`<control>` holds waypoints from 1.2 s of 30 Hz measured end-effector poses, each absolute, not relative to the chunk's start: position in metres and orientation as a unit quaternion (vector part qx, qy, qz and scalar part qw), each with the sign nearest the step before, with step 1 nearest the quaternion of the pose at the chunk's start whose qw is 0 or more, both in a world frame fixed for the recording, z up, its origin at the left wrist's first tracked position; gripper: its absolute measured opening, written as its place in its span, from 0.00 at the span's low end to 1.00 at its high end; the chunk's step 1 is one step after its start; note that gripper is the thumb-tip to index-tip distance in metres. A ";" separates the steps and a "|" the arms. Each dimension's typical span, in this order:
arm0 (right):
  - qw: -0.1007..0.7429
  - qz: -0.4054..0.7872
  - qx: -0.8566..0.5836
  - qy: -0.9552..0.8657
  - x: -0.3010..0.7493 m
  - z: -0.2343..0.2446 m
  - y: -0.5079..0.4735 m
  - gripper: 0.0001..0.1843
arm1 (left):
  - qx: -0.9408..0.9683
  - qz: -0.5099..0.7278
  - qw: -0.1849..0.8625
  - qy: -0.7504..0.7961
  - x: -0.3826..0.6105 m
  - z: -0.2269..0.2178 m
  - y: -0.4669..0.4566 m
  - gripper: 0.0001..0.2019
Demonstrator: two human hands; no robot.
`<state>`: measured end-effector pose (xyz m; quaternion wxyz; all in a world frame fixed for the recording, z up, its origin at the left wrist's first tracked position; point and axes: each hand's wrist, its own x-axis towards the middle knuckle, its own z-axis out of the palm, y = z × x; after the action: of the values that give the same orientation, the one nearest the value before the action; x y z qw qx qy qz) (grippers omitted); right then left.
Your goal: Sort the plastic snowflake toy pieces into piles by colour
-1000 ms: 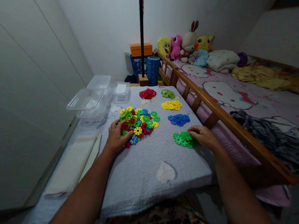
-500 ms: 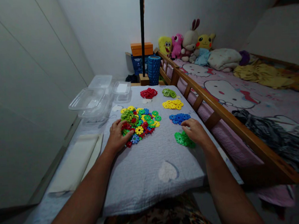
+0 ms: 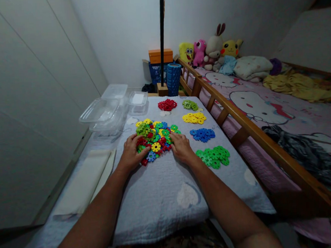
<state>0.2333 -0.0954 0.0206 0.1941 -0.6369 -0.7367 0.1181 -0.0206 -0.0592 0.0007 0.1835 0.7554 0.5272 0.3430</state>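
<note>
A mixed pile of flat plastic snowflake pieces [image 3: 155, 134] in red, yellow, green and blue lies on a pale quilted pad [image 3: 164, 191]. My left hand [image 3: 132, 152] rests on the pile's left edge, fingers curled over some pieces. My right hand [image 3: 180, 147] touches the pile's right edge, fingers bent down onto it. Sorted heaps lie to the right: red [image 3: 167, 104], light green [image 3: 190, 105], yellow [image 3: 194, 118], blue [image 3: 202, 134] and dark green [image 3: 214, 156].
Clear plastic containers [image 3: 104, 114] and a smaller tub [image 3: 137, 101] stand at the pad's far left. A folded pale cloth [image 3: 85, 181] lies left. A wooden bed rail [image 3: 238, 123] runs along the right. A black pole [image 3: 162, 38] rises at the back.
My right hand left the dark green heap and moved left to the mixed pile's right edge. The left hand stayed on the pile. The view shifted slightly.
</note>
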 end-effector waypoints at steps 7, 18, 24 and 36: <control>0.221 0.109 -0.623 -0.743 0.233 0.019 -0.093 0.17 | 0.752 0.353 0.183 0.525 -0.020 0.000 -0.059 0.27; 0.291 0.089 -0.599 -0.741 0.236 0.016 -0.095 0.09 | 0.754 0.352 0.180 0.524 -0.022 -0.005 -0.057 0.28; 0.347 0.066 -0.609 -0.710 0.249 0.025 -0.099 0.10 | 0.759 0.341 0.179 0.525 -0.022 -0.002 -0.057 0.29; 0.347 0.211 -0.672 -0.619 0.351 0.067 -0.156 0.11 | 0.761 0.340 0.183 0.521 -0.021 0.001 -0.058 0.27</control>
<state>0.3508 -0.1559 0.0670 0.3471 -0.6722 -0.6189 0.2114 -0.0207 -0.0582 0.0013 0.1834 0.7607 0.5214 0.3404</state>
